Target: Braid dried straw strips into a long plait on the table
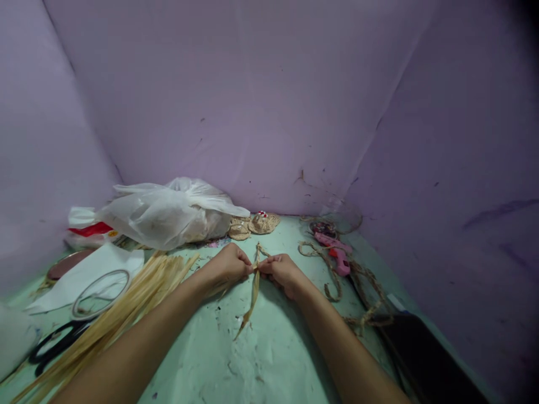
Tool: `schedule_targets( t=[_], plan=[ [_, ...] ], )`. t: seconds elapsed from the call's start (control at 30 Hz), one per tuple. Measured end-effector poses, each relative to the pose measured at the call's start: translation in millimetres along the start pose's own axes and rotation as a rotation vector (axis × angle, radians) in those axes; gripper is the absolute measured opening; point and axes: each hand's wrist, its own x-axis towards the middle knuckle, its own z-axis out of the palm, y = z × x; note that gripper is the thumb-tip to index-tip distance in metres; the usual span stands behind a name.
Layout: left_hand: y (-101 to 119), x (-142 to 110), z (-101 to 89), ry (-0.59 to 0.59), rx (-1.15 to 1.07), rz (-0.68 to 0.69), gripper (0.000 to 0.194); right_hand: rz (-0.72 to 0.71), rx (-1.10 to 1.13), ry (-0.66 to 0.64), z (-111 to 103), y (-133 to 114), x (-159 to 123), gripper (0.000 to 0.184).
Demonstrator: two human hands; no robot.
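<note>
My left hand (231, 264) and my right hand (281, 272) meet over the middle of the green table, fingers pinched. Between them is a braid of dried plant fibre (258, 252), its plaited part pointing toward the wall. A loose flat strand (252, 303) hangs from the pinch toward me and ends in a ragged tip. Each hand grips the fibre close to where the plait ends. Left of my left forearm lies a bundle of straw-coloured fibre strips (143, 292). The exact strands inside each pinch are hidden by the fingers.
At the left are black-handled scissors (59, 342), a wire ring (101, 294), white paper (90, 269) and a stuffed plastic bag (172, 213). Small woven hats (264, 223) sit by the wall. On the right lie a pink glue gun (337, 252), braided cord (330, 269) and a black flat object (425, 359).
</note>
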Motion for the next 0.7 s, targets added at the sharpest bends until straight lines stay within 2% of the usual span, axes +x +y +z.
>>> schedule_targets(
  t=[0.27, 0.53, 0.7],
  plan=[
    [-1.6, -5.0, -0.9, -0.006, 0.093, 0.035, 0.009, -0.009, 0.024, 0.012, 0.1, 3.2, 1.1, 0.01],
    [-4.8, -8.2, 3.6, -0.026, 0.015, 0.044, 0.014, -0.008, 0.014, -0.005, -0.4, 2.7, 1.4, 0.011],
    [-3.4, -4.9, 4.6, -0.002, 0.135, 0.098, 0.022, 0.002, 0.047, 0.018, 1.1, 0.8, 0.1, 0.009]
  ],
)
